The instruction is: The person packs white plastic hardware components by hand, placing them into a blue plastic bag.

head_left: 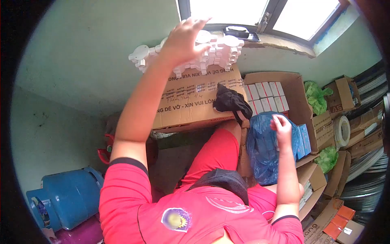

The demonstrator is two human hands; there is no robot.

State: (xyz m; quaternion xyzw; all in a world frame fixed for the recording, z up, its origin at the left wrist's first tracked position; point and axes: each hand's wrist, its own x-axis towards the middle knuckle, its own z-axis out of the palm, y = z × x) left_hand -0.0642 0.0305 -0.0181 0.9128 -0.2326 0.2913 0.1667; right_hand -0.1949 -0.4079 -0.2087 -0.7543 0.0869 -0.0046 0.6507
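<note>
My left hand (185, 42) is raised in front of stacked white round plastic junction boxes (230, 42), fingers stretched out and thumb apart. It overlaps the middle of the stack in this view. These pieces stand at the back of a large closed cardboard box (183, 95). A crumpled black cloth (230, 101) lies on its right front corner. Over a blue plastic bag (262, 140), my right hand (281, 126) has its fingers curled in. Whatever may be inside those fingers is hidden.
An open carton (298, 87) holds several small white boxes (264, 95). Blue boxes (303, 140) stand beside the bag. Green bags (317, 96), a white coil (342, 131) and more cartons line the right. A blue gas cylinder (71, 195) lies left; a window (227, 12) is above.
</note>
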